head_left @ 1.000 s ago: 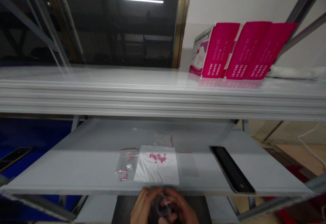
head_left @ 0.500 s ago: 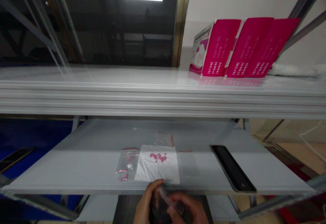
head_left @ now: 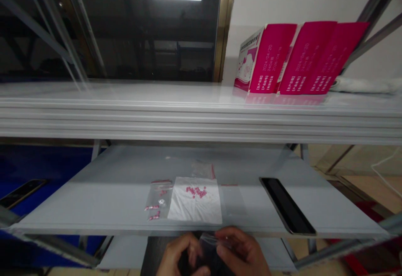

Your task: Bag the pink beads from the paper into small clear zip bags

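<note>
A clear zip bag (head_left: 209, 239) hangs between my hands, just in front of the shelf's near edge. My right hand (head_left: 240, 251) pinches its upper edge between thumb and fingers. My left hand (head_left: 180, 255) is curled at the bag's other side; whether its fingers grip the plastic is hard to make out. Beyond them, a white paper sheet (head_left: 194, 211) carries a cluster of small pink pills (head_left: 197, 192). To its left lie zip bags with pink pills inside (head_left: 158, 200). A flat clear zip bag (head_left: 231, 200) is at its right, and another zip bag (head_left: 203, 169) behind it.
A dark phone (head_left: 287, 205) rests on the right of the grey shelf (head_left: 103, 192); another phone (head_left: 23, 192) is at far left. Pink boxes (head_left: 273, 58) stand on the raised white shelf (head_left: 141, 96), whose front edge crosses above the work surface.
My right hand has risen and moved right with the bag's edge. My left hand has lowered and shifted slightly left, its fingers curling more.
</note>
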`<move>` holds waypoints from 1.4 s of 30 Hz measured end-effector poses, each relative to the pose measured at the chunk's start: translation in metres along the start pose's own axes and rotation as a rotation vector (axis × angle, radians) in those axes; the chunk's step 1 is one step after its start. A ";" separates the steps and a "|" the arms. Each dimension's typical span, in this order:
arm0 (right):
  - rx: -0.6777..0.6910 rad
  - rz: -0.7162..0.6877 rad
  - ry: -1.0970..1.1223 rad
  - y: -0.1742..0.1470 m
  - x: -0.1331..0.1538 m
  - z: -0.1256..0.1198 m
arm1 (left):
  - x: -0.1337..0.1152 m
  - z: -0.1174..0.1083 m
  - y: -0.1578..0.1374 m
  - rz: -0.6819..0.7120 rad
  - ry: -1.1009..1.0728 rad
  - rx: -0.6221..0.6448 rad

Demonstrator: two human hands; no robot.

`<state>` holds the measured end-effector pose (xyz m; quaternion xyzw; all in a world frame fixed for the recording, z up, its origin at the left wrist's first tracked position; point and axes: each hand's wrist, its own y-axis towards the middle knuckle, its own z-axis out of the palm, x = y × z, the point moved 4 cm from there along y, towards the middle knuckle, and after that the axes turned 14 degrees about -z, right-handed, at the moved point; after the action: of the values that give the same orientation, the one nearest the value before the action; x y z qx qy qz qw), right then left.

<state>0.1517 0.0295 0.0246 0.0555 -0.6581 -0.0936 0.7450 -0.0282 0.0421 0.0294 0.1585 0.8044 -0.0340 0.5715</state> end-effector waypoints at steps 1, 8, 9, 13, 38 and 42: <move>0.012 -0.008 -0.012 0.000 0.002 0.000 | -0.004 -0.003 0.000 0.015 -0.034 -0.012; 0.131 -0.034 -0.033 0.005 0.006 0.002 | -0.019 -0.011 0.005 -0.003 -0.102 -0.161; 0.133 -0.027 -0.003 0.006 0.005 0.002 | -0.020 -0.010 0.005 -0.001 -0.114 -0.167; 0.098 0.054 0.130 0.007 -0.003 0.003 | -0.019 -0.010 0.003 -0.039 -0.164 -0.216; 0.088 -0.149 -0.101 0.022 0.020 0.008 | -0.028 -0.026 0.015 -0.243 -0.076 -0.178; 0.094 -0.248 -0.147 0.024 0.024 0.009 | -0.036 -0.032 0.015 -0.153 -0.014 -0.239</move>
<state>0.1476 0.0484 0.0542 0.1644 -0.7026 -0.1579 0.6741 -0.0421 0.0557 0.0758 0.0272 0.8085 0.0176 0.5876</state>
